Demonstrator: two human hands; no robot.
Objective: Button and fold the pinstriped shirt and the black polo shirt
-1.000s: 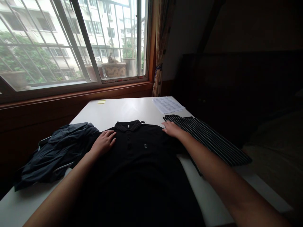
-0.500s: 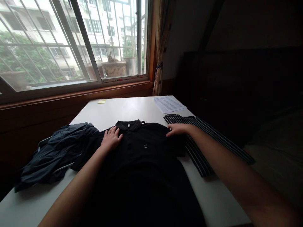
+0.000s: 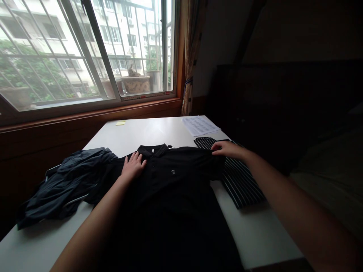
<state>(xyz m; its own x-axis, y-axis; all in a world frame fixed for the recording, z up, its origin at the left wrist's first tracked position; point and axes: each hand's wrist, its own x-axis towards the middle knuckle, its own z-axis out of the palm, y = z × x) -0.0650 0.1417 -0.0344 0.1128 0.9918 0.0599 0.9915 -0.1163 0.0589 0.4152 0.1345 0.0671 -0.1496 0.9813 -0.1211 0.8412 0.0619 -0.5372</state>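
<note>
A black polo shirt [image 3: 172, 192] lies spread front side up, its collar toward the window and a small pale emblem on the chest. Flat on the shirt's shoulder beside the collar rests my left hand [image 3: 134, 164], fingers spread. My right hand [image 3: 227, 148] pinches the upper edge of the sleeve on the right, thumb and fingers closed on the cloth. That sleeve partly covers a black garment with white stripes [image 3: 245, 185]. The other sleeve reaches to a crumpled dark grey garment [image 3: 76, 177].
The white table [image 3: 133, 133] stands below a barred window [image 3: 113, 56]. Printed sheets [image 3: 200, 125] lie near its far right corner, and a yellow sticky note [image 3: 120, 122] near the far left. A patterned curtain [image 3: 190, 64] hangs beside the window.
My right hand has moved outward to the right along the sleeve, drawing the cloth out over the striped garment. My left hand stays on the shoulder.
</note>
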